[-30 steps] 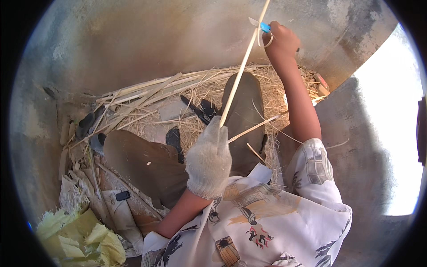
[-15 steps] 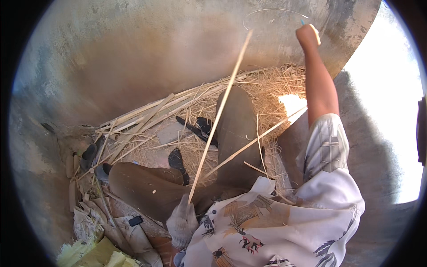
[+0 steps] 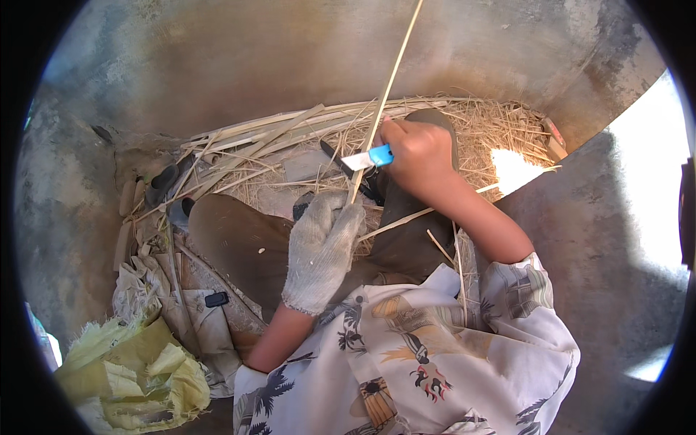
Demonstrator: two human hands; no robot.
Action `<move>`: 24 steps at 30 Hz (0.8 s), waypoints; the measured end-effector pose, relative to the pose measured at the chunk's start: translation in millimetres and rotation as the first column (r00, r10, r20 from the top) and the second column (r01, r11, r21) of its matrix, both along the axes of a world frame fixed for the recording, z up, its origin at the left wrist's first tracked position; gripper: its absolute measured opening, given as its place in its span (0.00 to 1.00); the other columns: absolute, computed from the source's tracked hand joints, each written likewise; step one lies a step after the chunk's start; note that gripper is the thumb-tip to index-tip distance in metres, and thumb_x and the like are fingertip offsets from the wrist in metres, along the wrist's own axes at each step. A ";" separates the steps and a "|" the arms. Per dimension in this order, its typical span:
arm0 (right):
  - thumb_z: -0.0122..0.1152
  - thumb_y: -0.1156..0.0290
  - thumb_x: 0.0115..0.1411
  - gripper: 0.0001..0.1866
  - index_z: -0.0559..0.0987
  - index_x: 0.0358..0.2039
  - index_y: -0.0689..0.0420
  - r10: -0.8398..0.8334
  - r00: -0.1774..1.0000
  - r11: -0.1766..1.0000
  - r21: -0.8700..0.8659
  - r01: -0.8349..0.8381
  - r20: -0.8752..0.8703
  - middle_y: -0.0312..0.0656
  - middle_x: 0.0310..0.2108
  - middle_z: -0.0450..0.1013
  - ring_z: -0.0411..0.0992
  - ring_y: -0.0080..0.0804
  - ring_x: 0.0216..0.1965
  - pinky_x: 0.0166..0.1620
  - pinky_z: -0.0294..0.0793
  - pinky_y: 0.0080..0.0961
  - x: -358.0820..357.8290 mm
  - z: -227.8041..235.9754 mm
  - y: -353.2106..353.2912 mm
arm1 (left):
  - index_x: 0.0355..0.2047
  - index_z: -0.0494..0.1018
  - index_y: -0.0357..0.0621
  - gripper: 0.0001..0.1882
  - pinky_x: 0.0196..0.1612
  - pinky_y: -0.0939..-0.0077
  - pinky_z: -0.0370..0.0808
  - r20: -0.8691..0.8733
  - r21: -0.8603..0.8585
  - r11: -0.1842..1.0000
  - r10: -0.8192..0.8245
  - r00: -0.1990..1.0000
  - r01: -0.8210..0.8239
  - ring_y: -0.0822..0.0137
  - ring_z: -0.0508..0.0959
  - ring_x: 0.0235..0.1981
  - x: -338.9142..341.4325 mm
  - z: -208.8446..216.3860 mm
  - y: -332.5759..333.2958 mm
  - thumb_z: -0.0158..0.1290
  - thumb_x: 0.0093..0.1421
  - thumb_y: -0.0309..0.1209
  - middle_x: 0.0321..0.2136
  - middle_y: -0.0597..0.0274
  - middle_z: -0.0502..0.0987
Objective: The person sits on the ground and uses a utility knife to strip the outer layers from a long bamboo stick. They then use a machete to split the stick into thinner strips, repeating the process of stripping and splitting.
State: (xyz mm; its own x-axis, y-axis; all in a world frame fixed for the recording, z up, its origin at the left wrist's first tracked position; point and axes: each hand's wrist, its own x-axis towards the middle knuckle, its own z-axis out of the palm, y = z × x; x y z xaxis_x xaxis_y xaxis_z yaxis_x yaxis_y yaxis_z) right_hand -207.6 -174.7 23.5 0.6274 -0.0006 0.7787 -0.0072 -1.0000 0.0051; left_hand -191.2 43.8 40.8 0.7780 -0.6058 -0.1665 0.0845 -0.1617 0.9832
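Observation:
My left hand (image 3: 319,246), in a pale knitted glove, is closed around the lower end of a long thin strip (image 3: 399,61) that looks like split bamboo or cane. The strip slants up and away, its far end outside the picture. My bare right hand (image 3: 422,156) grips a knife (image 3: 357,160) with a bright blue handle and a short, broad pale blade. That blade lies at the strip just above the gloved fingers. Most of the knife's handle is hidden in my fist.
Straw-like shavings (image 3: 493,119) litter the floor past my bent legs. Longer strips (image 3: 272,125) lie along the curved wall (image 3: 239,58). Another strip (image 3: 409,216) crosses my leg. Left of me are a torn yellow woven sack (image 3: 156,370) and a small black object (image 3: 217,299).
My right hand has come down from the upper right to the strip with the knife. My left hand has moved up and forward, still holding the strip. A thin curled sliver is out of sight.

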 end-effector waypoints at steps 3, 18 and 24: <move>0.61 0.72 0.57 0.10 0.75 0.19 0.52 0.054 0.998 0.998 -0.045 -0.053 0.019 0.37 0.13 0.70 0.72 0.34 0.14 0.18 0.69 0.30 -3.8 -8.1 21.1 | 0.43 0.73 0.38 0.11 0.30 0.76 0.69 0.217 -0.046 0.997 0.077 0.973 -0.068 0.75 0.70 0.25 -3.5 -10.6 -8.1 0.55 0.66 0.32 0.25 0.66 0.72; 0.60 0.63 0.55 0.12 0.84 0.27 0.57 -0.811 0.585 0.499 0.518 0.695 -0.003 0.53 0.25 0.78 0.78 0.56 0.29 0.34 0.76 0.47 -1.6 81.3 -208.2 | 0.43 0.72 0.42 0.08 0.33 0.58 0.76 0.525 0.243 0.970 -0.139 0.840 0.009 0.47 0.81 0.29 -33.7 -31.1 15.4 0.53 0.65 0.30 0.30 0.46 0.79; 0.64 0.68 0.54 0.06 0.80 0.25 0.56 -0.467 0.884 0.857 0.263 0.442 0.037 0.44 0.20 0.76 0.77 0.46 0.24 0.27 0.75 0.40 -15.2 2.9 -87.4 | 0.42 0.72 0.42 0.07 0.32 0.55 0.76 0.537 0.173 0.985 -0.093 0.838 -0.002 0.43 0.81 0.30 -32.2 -46.1 12.6 0.52 0.65 0.28 0.32 0.46 0.80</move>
